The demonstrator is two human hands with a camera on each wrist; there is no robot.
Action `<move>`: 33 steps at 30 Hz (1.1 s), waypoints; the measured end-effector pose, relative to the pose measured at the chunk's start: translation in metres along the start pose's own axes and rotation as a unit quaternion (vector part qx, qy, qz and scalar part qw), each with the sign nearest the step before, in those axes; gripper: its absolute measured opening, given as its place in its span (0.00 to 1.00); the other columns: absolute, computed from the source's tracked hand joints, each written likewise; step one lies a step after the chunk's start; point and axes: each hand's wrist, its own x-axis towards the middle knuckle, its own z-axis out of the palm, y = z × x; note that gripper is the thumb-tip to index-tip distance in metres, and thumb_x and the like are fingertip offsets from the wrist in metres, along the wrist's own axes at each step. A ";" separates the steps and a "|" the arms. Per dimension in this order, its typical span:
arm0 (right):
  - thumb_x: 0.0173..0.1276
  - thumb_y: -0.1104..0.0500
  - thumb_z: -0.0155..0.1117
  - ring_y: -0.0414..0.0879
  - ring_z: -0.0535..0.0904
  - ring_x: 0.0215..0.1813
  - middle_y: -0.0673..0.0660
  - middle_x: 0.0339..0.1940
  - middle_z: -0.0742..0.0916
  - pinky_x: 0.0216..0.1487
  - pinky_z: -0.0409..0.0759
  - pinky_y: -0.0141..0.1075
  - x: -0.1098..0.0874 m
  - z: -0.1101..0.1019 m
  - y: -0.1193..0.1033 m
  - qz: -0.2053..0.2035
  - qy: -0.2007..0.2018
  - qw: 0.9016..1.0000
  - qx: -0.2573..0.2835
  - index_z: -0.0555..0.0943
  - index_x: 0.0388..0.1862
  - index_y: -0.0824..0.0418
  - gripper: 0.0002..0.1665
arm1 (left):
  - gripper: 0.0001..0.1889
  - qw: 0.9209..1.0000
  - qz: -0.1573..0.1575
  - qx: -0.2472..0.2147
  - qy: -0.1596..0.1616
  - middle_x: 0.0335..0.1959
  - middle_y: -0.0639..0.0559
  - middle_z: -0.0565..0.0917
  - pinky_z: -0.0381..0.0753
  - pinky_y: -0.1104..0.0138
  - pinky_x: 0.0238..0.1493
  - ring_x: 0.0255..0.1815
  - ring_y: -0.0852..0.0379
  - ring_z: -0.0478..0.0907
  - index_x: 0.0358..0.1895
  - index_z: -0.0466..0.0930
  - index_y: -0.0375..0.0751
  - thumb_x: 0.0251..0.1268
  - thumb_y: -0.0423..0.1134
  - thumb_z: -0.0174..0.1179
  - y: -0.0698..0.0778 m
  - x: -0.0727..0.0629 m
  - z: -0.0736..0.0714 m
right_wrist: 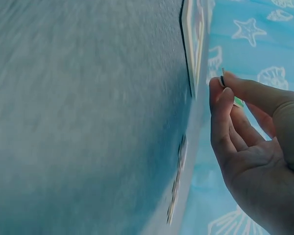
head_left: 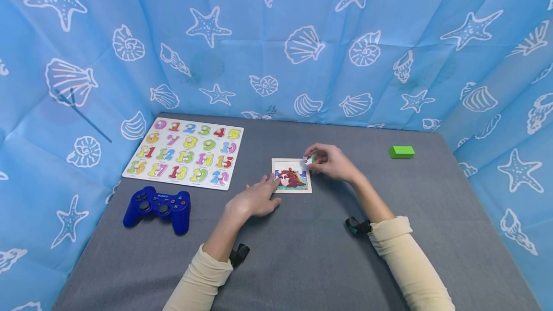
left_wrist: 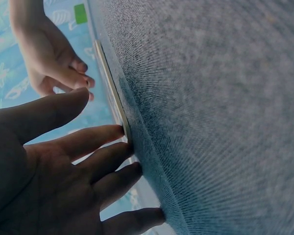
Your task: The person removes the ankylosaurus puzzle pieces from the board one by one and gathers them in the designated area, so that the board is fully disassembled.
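Near the middle of the table lies a small picture puzzle in a pale wooden frame (head_left: pixel 292 191), with a reddish-brown figure across its lower part and a bare white area at the top. My left hand (head_left: pixel 256 199) rests at the frame's left edge, its fingers spread and nearly straight, fingertips right at the rim. Between thumb and fingertips, my right hand (head_left: pixel 331 161) pinches a small jigsaw piece (head_left: pixel 308 160) over the frame's upper right corner. In the right wrist view the fingers mostly cover this piece; a green bit (right_wrist: pixel 238 102) shows.
A number peg board (head_left: pixel 183 152) lies at the back left, with a blue game controller (head_left: pixel 157 208) in front of it. A green block (head_left: pixel 402 152) sits at the back right. Thin flat pieces (right_wrist: pixel 176 178) lie on the table in the right wrist view. A blue seashell curtain (head_left: pixel 259 61) hangs behind.
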 end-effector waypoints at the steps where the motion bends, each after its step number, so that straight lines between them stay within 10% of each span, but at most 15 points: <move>1: 0.72 0.69 0.73 0.59 0.90 0.39 0.69 0.44 0.91 0.38 0.90 0.43 -0.002 -0.002 0.001 0.000 0.001 1.000 0.007 0.85 0.59 0.68 0.18 | 0.34 1.000 0.000 0.000 0.001 0.92 0.42 0.53 0.51 0.33 0.88 0.94 0.42 0.48 0.87 0.59 0.40 0.86 0.45 0.55 0.000 0.000 0.000; 33: 0.78 0.65 0.69 0.38 0.82 0.34 0.72 0.48 0.90 0.34 0.83 0.32 -0.056 -0.080 0.060 0.110 0.061 0.990 -0.064 0.84 0.62 0.72 0.18 | 0.35 1.000 0.011 -0.008 0.006 0.92 0.42 0.52 0.50 0.33 0.89 0.94 0.42 0.47 0.87 0.58 0.39 0.85 0.45 0.55 -0.001 -0.002 0.001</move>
